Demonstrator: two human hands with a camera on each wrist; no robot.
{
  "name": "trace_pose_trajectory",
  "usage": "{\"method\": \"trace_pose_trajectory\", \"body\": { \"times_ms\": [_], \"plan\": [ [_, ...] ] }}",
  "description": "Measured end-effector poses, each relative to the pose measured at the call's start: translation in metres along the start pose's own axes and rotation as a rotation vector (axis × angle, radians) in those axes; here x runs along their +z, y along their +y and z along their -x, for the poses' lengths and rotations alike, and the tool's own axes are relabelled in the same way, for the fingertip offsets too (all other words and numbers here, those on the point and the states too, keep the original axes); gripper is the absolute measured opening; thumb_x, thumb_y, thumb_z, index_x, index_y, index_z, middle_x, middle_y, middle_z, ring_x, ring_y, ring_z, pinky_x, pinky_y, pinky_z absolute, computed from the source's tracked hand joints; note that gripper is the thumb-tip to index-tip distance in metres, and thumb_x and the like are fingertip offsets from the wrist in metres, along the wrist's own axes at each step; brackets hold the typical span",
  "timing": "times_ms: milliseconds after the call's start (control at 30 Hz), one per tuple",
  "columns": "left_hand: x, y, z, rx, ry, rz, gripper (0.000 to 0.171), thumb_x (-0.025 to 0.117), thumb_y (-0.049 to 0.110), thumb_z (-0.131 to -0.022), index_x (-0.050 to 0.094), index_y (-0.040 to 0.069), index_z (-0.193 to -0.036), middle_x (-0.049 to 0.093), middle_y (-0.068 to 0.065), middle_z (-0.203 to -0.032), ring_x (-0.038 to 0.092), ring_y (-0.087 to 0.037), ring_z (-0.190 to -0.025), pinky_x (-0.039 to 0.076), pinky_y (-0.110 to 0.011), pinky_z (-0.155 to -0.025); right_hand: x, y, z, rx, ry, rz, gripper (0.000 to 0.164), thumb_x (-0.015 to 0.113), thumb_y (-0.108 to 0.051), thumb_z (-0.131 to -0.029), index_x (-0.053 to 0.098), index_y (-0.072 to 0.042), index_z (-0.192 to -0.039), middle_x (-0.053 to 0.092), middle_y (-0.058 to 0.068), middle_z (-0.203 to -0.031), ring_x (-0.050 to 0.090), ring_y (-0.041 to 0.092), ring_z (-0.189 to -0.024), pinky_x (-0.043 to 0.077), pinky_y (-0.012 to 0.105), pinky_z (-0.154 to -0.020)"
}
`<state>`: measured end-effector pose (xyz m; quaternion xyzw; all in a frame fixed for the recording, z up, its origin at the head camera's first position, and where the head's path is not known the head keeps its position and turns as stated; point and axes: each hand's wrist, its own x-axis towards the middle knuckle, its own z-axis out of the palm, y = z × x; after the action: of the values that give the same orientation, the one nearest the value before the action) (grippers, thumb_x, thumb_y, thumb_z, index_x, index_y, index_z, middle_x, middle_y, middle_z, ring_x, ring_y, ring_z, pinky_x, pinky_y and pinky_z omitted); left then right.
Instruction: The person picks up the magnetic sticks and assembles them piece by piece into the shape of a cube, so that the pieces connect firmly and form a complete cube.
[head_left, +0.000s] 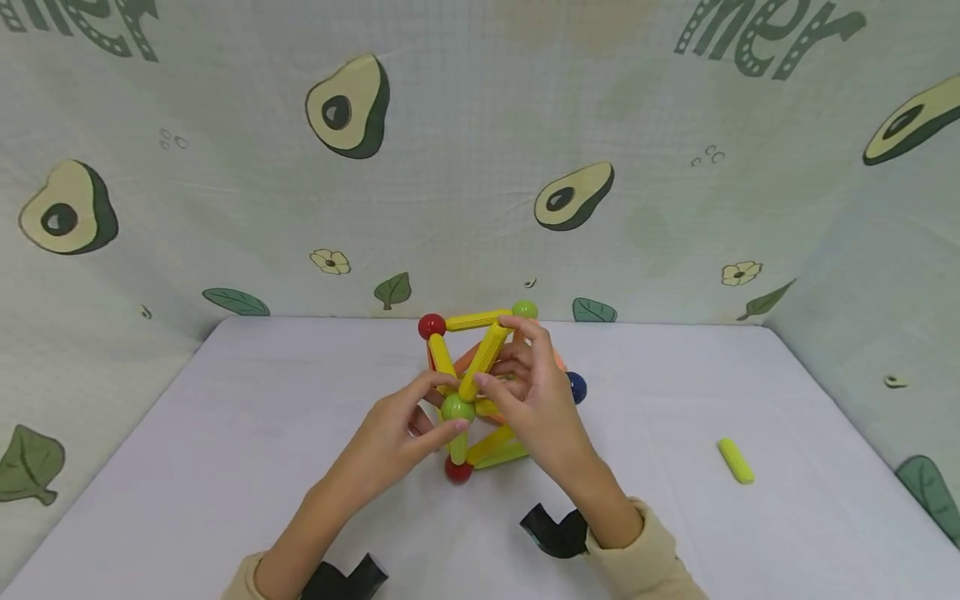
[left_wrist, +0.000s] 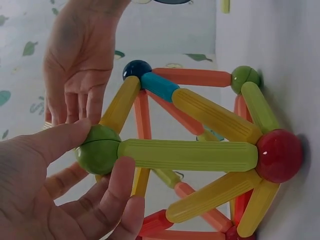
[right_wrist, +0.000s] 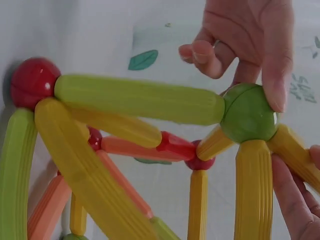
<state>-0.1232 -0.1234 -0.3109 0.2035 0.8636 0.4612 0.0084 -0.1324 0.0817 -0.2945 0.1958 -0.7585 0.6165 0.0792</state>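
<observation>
A framework of ribbed sticks and balls stands on the table. My left hand (head_left: 405,429) pinches the green ball (head_left: 457,408) at its near upper corner, thumb and fingers on either side, as the left wrist view also shows. In my right hand (head_left: 543,400) a yellow stick (head_left: 483,358) is held between thumb and fingers. One end of that stick meets the green ball in the right wrist view; its far end is hidden there. Below the green ball, a light green stick (left_wrist: 190,155) runs to a red ball (left_wrist: 279,156) at the table.
A loose light green stick (head_left: 736,461) lies on the white table (head_left: 787,392) to the right. Other corners carry a red ball (head_left: 432,326), a green ball (head_left: 525,310) and a dark blue ball (head_left: 576,387). Behind the table hangs an avocado-print cloth (head_left: 465,208).
</observation>
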Motion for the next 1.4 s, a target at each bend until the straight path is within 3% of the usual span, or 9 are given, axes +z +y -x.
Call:
{"method": "trace_pose_trajectory", "body": {
  "times_ms": [233, 400, 567, 800, 967, 1100, 1167, 1267, 1400],
  "plan": [
    [0.002, 0.001, 0.001, 0.010, 0.041, -0.052, 0.039, 0.080, 0.020, -0.096, 0.066, 0.009, -0.131, 0.064, -0.006, -0.106, 0.058, -0.012, -0.073, 0.054, -0.023, -0.067, -0.002, -0.001, 0.002, -0.053, -0.015, 0.073, 0.063, 0.070, 0.003, -0.099, 0.038, 0.001, -0.154, 0.069, 0.022, -0.117, 0.071, 0.033, -0.108, 0.060, 0.033, -0.095],
    [0.007, -0.001, 0.000, 0.048, 0.160, -0.035, 0.033, 0.082, 0.023, -0.094, 0.074, 0.009, -0.123, 0.050, -0.003, -0.092, 0.050, -0.017, -0.074, 0.044, -0.023, -0.062, -0.005, -0.002, 0.003, -0.092, -0.036, 0.130, 0.061, 0.069, 0.001, -0.101, 0.039, 0.000, -0.154, 0.071, 0.020, -0.116, 0.073, 0.031, -0.107, 0.061, 0.037, -0.095],
    [0.020, -0.003, -0.007, 0.093, 0.278, 0.008, 0.020, 0.081, 0.017, -0.095, 0.078, 0.006, -0.112, 0.047, -0.001, -0.085, 0.048, -0.016, -0.075, 0.043, -0.023, -0.064, -0.008, -0.002, 0.003, -0.117, -0.054, 0.150, 0.061, 0.068, 0.000, -0.102, 0.039, 0.001, -0.155, 0.072, 0.020, -0.118, 0.073, 0.031, -0.107, 0.061, 0.039, -0.093],
    [0.026, -0.003, -0.011, 0.103, 0.331, 0.034, 0.016, 0.085, 0.015, -0.092, 0.078, 0.007, -0.103, 0.046, 0.000, -0.080, 0.047, -0.016, -0.075, 0.040, -0.023, -0.064, -0.022, -0.008, 0.004, -0.108, -0.078, 0.200, 0.062, 0.067, -0.002, -0.103, 0.039, 0.003, -0.158, 0.069, 0.018, -0.128, 0.071, 0.031, -0.115, 0.060, 0.040, -0.097],
    [0.027, -0.002, -0.012, 0.083, 0.321, 0.041, 0.015, 0.083, 0.014, -0.093, 0.076, 0.007, -0.103, 0.047, 0.000, -0.079, 0.048, -0.015, -0.073, 0.040, -0.021, -0.061, -0.053, -0.014, 0.010, -0.089, 0.004, 0.291, 0.051, 0.066, -0.002, -0.103, 0.049, 0.003, -0.151, 0.068, 0.017, -0.129, 0.066, 0.031, -0.120, 0.055, 0.024, -0.100],
    [0.028, -0.001, -0.012, 0.045, 0.308, 0.047, 0.016, 0.082, 0.017, -0.094, 0.076, 0.007, -0.105, 0.047, -0.004, -0.082, 0.046, -0.017, -0.073, 0.037, -0.021, -0.058, -0.090, -0.003, 0.019, -0.040, 0.051, 0.464, 0.041, 0.068, -0.005, -0.103, 0.057, 0.003, -0.142, 0.069, 0.018, -0.126, 0.066, 0.031, -0.115, 0.047, 0.008, -0.093],
    [0.028, 0.000, -0.012, 0.025, 0.304, 0.050, 0.016, 0.082, 0.018, -0.095, 0.077, 0.007, -0.105, 0.046, -0.006, -0.083, 0.045, -0.019, -0.074, 0.035, -0.022, -0.058, -0.111, 0.010, 0.025, 0.027, 0.035, 0.586, 0.037, 0.070, -0.009, -0.103, 0.061, 0.003, -0.136, 0.069, 0.018, -0.124, 0.066, 0.031, -0.110, 0.051, 0.016, -0.091],
    [0.028, 0.001, -0.012, 0.002, 0.298, 0.054, 0.016, 0.081, 0.020, -0.095, 0.077, 0.008, -0.105, 0.044, -0.007, -0.084, 0.044, -0.020, -0.074, 0.033, -0.022, -0.057, -0.144, 0.036, 0.034, 0.163, -0.023, 0.749, 0.037, 0.073, -0.013, -0.101, 0.063, 0.006, -0.131, 0.067, 0.022, -0.121, 0.064, 0.035, -0.105, 0.057, 0.039, -0.088],
    [0.029, 0.002, -0.013, -0.020, 0.285, 0.056, 0.017, 0.081, 0.022, -0.095, 0.076, 0.008, -0.105, 0.044, -0.009, -0.086, 0.043, -0.020, -0.075, 0.032, -0.022, -0.057, -0.188, 0.067, 0.047, 0.377, -0.146, 0.888, 0.048, 0.074, -0.016, -0.099, 0.056, 0.016, -0.129, 0.059, 0.032, -0.112, 0.059, 0.045, -0.100, 0.053, 0.059, -0.083]
  ]
}}
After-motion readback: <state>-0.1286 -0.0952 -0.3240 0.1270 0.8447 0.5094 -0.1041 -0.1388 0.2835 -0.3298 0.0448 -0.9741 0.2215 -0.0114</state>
